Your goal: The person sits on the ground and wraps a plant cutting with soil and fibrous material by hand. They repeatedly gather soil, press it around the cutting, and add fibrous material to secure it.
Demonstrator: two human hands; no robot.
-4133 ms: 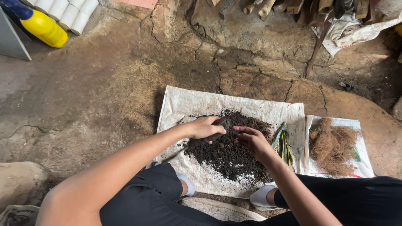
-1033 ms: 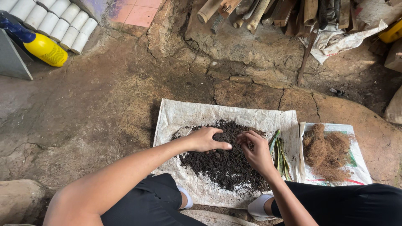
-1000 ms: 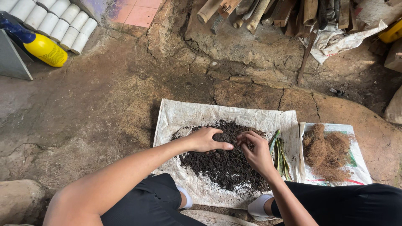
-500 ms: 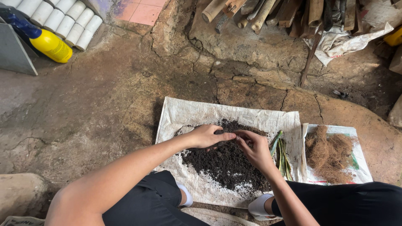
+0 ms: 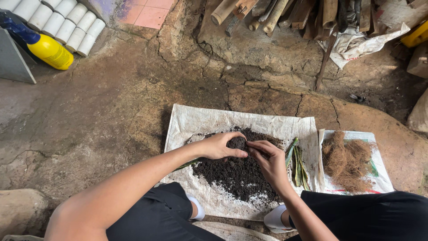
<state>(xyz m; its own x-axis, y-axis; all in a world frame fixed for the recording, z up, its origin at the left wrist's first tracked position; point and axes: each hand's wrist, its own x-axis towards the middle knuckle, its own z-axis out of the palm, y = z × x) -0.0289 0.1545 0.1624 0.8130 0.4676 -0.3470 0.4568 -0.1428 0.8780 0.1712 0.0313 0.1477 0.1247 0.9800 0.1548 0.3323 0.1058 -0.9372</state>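
A pile of dark soil (image 5: 238, 172) lies on a white woven sack (image 5: 196, 122) spread on the ground in front of me. My left hand (image 5: 220, 146) is cupped over the top of the pile, fingers curled around a clump of soil. My right hand (image 5: 267, 159) rests on the pile's right side, its fingertips meeting the left hand's and pinching soil. Several green leaves (image 5: 296, 163) lie on the sack just right of my right hand.
A smaller sheet (image 5: 379, 178) at the right carries brown coconut fibre (image 5: 345, 160). A yellow spray bottle (image 5: 47, 49) and white tubes (image 5: 67, 24) lie at the top left. Bamboo and wood pieces (image 5: 272, 13) and crumpled cloth (image 5: 365, 42) sit along the top.
Both hands have drawn together over the top of the soil pile until their fingertips meet. The view has tilted slightly, showing more of the ground ahead.
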